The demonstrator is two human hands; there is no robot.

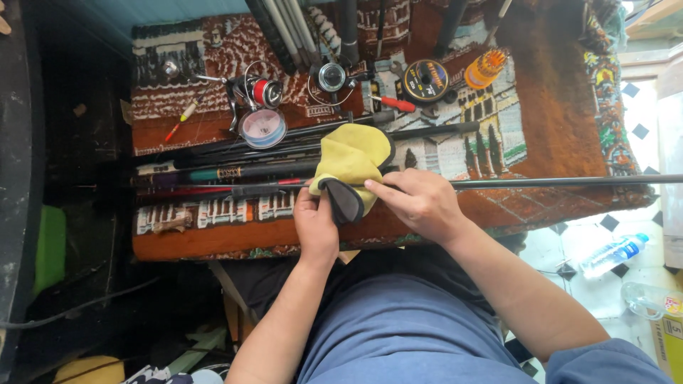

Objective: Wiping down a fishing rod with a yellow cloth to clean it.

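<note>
While pinching the yellow cloth with a dark grey lining [350, 165] at mid-frame, left hand [315, 226] closed below, right hand [420, 205] gripping the long black fishing rod [555, 182] lying left-to-right across the frame.

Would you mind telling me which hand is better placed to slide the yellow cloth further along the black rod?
The left hand: it already pinches the yellow cloth where it wraps the rod. The right hand rests beside it, steadying the rod.
</note>
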